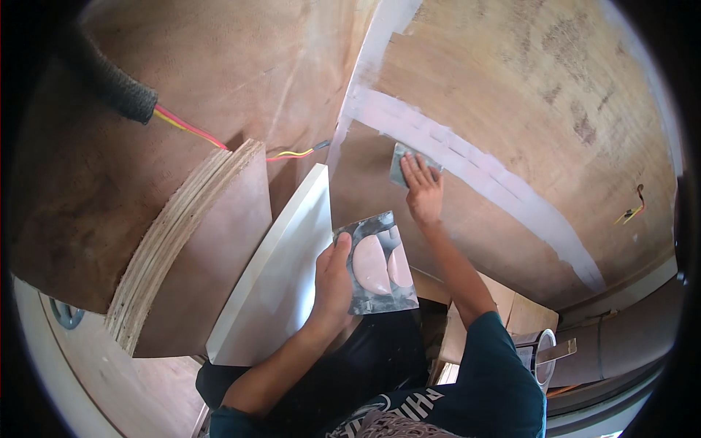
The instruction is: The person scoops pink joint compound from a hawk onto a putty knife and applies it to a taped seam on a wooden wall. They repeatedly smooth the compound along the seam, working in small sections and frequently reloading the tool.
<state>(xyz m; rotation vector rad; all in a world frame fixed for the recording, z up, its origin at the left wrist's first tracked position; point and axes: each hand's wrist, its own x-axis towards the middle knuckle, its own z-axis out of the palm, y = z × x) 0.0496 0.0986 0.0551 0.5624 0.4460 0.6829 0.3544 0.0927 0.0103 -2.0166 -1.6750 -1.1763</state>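
My left hand (332,281) grips a grey, filler-smeared square board (405,292) carrying pink lumps of filler (371,266). Up and to the right, my right hand (425,191) holds a flat grey-green spreader (398,171) against a plywood panel (577,95). The spreader sits along the lower edge of a pale pinkish filler band (511,182) that runs diagonally down to the right. Another pale band (358,66) runs up the corner between two panels.
At left stand a curved layered plywood piece (204,277) and a white board (266,292). Red and yellow wires (190,128) leave a dark sleeve (124,95); more wires (629,212) poke from the right panel. Lower right is a can (544,343) with a flat stick across it.
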